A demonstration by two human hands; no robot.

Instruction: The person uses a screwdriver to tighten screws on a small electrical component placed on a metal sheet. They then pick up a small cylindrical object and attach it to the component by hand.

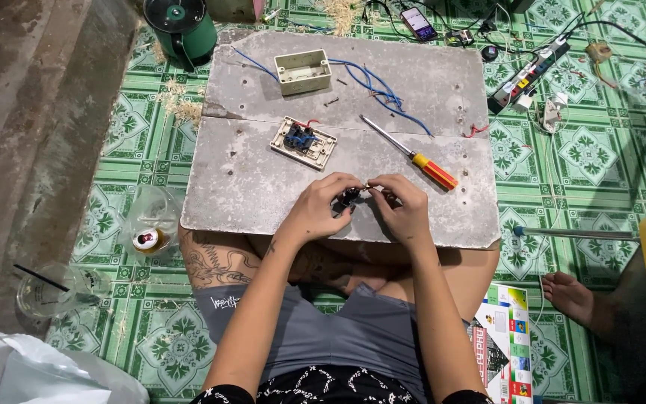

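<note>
My left hand (323,206) and my right hand (405,208) meet over the near edge of a grey board (248,179). Together they pinch a small black part (351,197), with thin wire ends showing between the fingertips. Just beyond the hands lies a cream switch plate (303,141) face down, its blue and red wiring showing. A screwdriver (413,155) with an orange and yellow handle rests to the right of it. A cream wall box (303,71) with blue wires (375,86) sits at the far side of the board.
A green fan (181,26) stands at the far left. A power strip (528,71), a phone (419,22) and loose cables lie at the far right. Plastic cups (151,221) sit left of my knee. Another person's foot (573,295) is at the right.
</note>
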